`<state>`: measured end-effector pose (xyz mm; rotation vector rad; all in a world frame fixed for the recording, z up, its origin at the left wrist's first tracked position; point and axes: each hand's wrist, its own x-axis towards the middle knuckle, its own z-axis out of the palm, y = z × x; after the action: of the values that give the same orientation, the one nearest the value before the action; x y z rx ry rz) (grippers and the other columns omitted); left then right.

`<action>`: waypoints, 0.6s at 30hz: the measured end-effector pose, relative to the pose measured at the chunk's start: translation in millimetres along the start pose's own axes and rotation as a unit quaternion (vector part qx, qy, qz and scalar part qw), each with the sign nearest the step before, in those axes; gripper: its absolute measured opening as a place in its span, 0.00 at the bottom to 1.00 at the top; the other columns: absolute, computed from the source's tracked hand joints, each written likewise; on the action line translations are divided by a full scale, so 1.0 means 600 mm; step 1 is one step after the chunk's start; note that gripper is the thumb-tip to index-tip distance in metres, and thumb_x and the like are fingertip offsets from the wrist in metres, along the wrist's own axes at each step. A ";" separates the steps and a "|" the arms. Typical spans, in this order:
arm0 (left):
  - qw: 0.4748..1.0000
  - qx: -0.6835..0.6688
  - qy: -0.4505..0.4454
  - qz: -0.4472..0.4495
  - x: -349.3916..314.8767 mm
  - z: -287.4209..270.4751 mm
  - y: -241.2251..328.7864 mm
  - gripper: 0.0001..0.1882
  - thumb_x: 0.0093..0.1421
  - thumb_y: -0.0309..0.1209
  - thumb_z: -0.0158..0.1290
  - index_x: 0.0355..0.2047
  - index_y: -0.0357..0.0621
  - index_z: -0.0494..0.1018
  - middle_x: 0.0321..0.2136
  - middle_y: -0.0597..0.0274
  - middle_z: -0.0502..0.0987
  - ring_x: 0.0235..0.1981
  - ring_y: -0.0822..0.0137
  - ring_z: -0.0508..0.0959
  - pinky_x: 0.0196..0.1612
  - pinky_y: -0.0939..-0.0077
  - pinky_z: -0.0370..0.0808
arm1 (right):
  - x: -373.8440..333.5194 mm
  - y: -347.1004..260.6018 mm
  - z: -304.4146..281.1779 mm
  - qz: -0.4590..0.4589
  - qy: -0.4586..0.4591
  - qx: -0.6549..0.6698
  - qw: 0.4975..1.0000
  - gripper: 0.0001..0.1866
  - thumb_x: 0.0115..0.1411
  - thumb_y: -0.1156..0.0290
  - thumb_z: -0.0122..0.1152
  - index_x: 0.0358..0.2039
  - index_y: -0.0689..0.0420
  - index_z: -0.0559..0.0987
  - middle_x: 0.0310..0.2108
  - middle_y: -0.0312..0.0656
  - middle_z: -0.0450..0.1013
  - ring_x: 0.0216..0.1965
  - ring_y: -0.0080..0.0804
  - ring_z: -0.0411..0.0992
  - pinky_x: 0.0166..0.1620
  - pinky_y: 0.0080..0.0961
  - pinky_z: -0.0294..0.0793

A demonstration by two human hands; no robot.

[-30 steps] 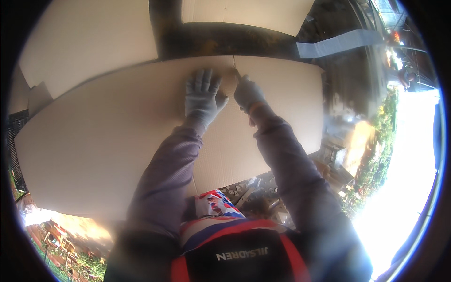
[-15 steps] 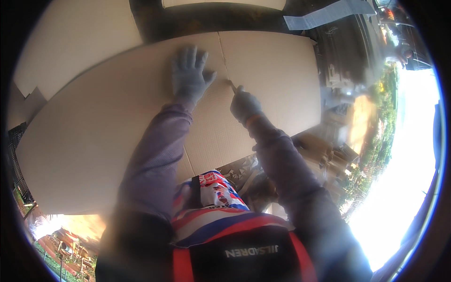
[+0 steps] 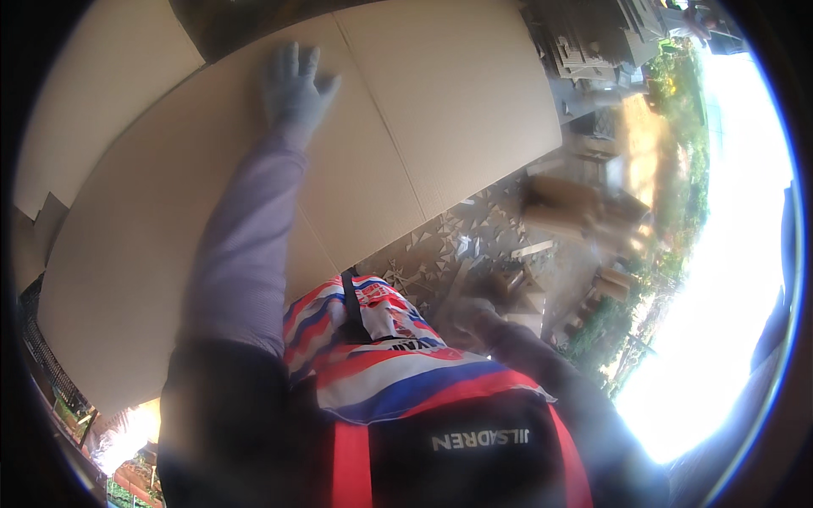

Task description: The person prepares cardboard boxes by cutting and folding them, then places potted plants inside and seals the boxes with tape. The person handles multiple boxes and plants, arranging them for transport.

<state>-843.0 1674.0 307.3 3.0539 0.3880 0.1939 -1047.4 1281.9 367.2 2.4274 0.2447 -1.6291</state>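
A large brown cardboard sheet (image 3: 169,245) spreads out in front of me. My left hand (image 3: 296,89), in a grey glove, lies flat on its far part with the fingers stretched out. To the right of that hand, a long straight cut line (image 3: 383,127) crosses the sheet from the far edge to the near edge. My right hand (image 3: 474,317) is low beside my body, off the sheet and over the littered ground. Motion smears its fingers, so whether it holds anything cannot be made out.
Another cardboard sheet (image 3: 106,102) lies at the far left. Several cardboard scraps (image 3: 415,254) litter the ground beyond the near edge. Stacked cardboard pieces (image 3: 584,38) stand at the far right, with blurred brown cardboard (image 3: 559,203) nearer.
My right hand, with a thin cutting tool in it, has come down off the sheet toward my body. The cut line now reaches the near edge. My left hand stays flat on the sheet.
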 end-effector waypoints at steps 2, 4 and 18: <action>0.999 0.019 0.040 -0.012 -0.005 0.001 -0.003 0.36 0.60 0.63 0.43 0.65 0.63 0.61 0.68 0.61 0.56 0.69 0.55 0.53 0.67 0.46 0.48 | -0.012 0.068 0.013 0.049 0.025 0.139 0.989 0.14 0.65 0.62 0.53 0.46 0.57 0.74 0.33 0.47 0.79 0.30 0.39 0.79 0.29 0.32 0.78; 0.998 -0.007 0.065 0.023 -0.002 0.004 -0.006 0.34 0.59 0.60 0.46 0.62 0.61 0.65 0.66 0.58 0.60 0.67 0.52 0.56 0.66 0.43 0.50 | -0.076 0.082 0.037 0.113 0.020 0.322 0.940 0.14 0.65 0.61 0.52 0.45 0.56 0.74 0.33 0.45 0.79 0.29 0.37 0.78 0.28 0.31 0.78; 0.994 -0.004 0.105 0.032 0.005 0.034 0.008 0.33 0.58 0.58 0.50 0.60 0.59 0.67 0.63 0.54 0.62 0.64 0.50 0.59 0.65 0.42 0.52 | 0.036 0.059 -0.142 -0.108 0.294 0.752 0.580 0.14 0.69 0.61 0.51 0.38 0.58 0.77 0.27 0.37 0.73 0.25 0.25 0.68 0.28 0.21 0.68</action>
<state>-836.4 1669.3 287.5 3.0484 0.2991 0.5224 -954.7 1270.6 381.3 4.2000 -1.4668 -0.8990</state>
